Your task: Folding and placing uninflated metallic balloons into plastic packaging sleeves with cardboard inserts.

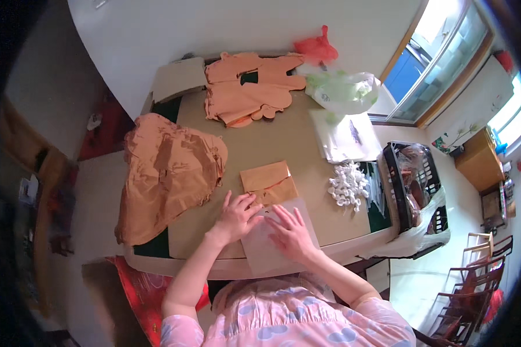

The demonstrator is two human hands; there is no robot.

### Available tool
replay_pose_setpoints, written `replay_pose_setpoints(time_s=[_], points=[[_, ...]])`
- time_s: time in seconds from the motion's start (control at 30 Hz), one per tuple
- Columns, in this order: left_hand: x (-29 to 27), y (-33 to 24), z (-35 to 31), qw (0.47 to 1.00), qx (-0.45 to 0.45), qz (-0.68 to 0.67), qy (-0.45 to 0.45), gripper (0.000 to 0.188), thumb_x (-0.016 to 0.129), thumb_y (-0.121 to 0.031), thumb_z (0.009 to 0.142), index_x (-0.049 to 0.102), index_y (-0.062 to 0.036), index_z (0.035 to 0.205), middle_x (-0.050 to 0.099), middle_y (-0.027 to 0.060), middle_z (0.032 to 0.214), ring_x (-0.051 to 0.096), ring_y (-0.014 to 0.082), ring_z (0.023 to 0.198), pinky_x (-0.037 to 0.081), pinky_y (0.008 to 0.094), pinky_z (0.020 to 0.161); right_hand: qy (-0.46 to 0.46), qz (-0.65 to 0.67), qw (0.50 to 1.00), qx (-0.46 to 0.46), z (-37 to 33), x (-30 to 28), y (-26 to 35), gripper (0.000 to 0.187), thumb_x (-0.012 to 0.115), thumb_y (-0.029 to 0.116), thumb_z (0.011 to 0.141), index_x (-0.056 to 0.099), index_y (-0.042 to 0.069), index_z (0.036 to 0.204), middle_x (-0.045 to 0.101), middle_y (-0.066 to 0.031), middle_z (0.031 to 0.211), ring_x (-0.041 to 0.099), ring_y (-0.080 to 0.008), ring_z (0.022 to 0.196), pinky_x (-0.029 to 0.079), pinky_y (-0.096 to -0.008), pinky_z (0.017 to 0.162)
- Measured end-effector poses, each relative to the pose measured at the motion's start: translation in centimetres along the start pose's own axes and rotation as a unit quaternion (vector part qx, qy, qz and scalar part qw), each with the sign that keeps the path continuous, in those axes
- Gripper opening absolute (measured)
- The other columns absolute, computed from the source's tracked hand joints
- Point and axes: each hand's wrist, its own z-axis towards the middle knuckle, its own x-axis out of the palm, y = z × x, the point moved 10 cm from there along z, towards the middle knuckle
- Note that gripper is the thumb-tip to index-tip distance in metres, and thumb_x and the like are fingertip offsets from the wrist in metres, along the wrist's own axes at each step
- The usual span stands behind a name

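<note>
Head view: Fingers apart, a person's left hand [235, 218] rests at the near edge of a flat tan piece [265, 173] on the counter [260, 139]; the right hand [293, 236], fingers also spread, lies on an adjoining pale sheet [263, 251], white pieces [348, 186] heaped rightward.

left hand [235, 218]: at tan piece [267, 175] | right hand [292, 236]: on translucent sheet [266, 254] | white pile [348, 186]: right

Near centre, we find the left hand [235, 218] and right hand [293, 234] hiding parts of the pale sheet [266, 253]. At right, we cannot identify what fills the black crate [396, 191]. The lower edge cuts off the pink patterned top [295, 324].
</note>
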Motion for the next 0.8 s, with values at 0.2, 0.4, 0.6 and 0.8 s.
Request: replay_pose_setpoints(time_s=[0.2, 0.4, 0.6, 0.8], points=[[-1.7, 3.2, 0.4, 0.98, -0.116, -0.147, -0.073, 0.024, 0.062, -0.026, 0.09, 0.068, -0.0122, 0.109, 0.063, 0.0087, 0.118, 0.056, 0.0243, 0.116, 0.04, 0.0469, 0.103, 0.008, -0.029, 1.0, 0.001, 0.1, 2.0, 0.5, 0.047, 0.059, 0.022, 0.088, 0.053, 0.014, 0.135, 0.048, -0.013, 0.141, 0.041, -0.0305, 0.135, 0.026, -0.0545, 0.112], [-2.6, 4.7, 3.9, 0.989, -0.089, -0.017, -0.12, 0.041, 0.054, -0.025, 0.094, 0.055, -0.0005, 0.128, 0.053, 0.0173, 0.135, 0.048, 0.0313, 0.128, 0.037, 0.0433, 0.108, 0.004, -0.038, 0.999, -0.005, -0.3, 2.0, 0.6, 0.047, 0.059, 0.022, 0.088, 0.053, 0.013, 0.134, 0.049, -0.0125, 0.141, 0.041, -0.0298, 0.135, 0.027, -0.0544, 0.112], [3.0, 3.7, 4.0, 0.992, -0.095, 0.077, 0.008, 0.071, 0.046, -0.047, 0.095, 0.026, -0.0057, 0.149, 0.032, 0.0156, 0.152, 0.026, 0.0288, 0.143, 0.016, 0.0532, 0.116, 0.013, -0.031, 0.999, 0.0, -0.2, 2.0, 0.3, 0.047, 0.059, 0.023, 0.088, 0.053, 0.013, 0.134, 0.048, -0.0125, 0.142, 0.041, -0.0297, 0.135, 0.026, -0.0542, 0.113], [-2.7, 8.4, 4.9, 0.946, -0.165, -0.093, -0.264, 0.035, 0.062, -0.022, 0.087, 0.06, -0.0015, 0.115, 0.06, 0.0203, 0.103, 0.057, 0.0367, 0.101, 0.046, 0.0447, 0.088, 0.008, -0.026, 1.0, 0.006, 0.1, 1.5, 0.5, 0.047, 0.057, 0.022, 0.088, 0.053, 0.013, 0.134, 0.048, -0.0127, 0.141, 0.041, -0.0285, 0.135, 0.026, -0.0534, 0.113]])
